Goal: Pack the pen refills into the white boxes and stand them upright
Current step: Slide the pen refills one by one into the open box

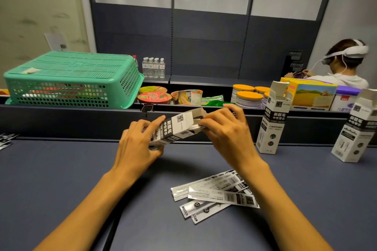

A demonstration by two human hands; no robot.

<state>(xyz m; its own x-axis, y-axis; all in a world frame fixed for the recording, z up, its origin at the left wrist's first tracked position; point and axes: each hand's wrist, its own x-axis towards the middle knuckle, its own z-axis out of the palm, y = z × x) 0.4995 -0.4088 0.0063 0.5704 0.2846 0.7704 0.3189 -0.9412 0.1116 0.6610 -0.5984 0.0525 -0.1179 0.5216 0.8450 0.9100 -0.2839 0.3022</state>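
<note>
My left hand (138,138) curls round a tilted white cardboard box (175,126), held above the matte counter (61,169); my right hand (222,128) pinches its open flap end. Flat glossy refill packets (216,193) lie fanned below.

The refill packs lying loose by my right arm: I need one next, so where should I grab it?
Take the top pack by its right end, from above with the right hand. It lies flat on the table across the others, so it should lift off without dragging them.
</note>
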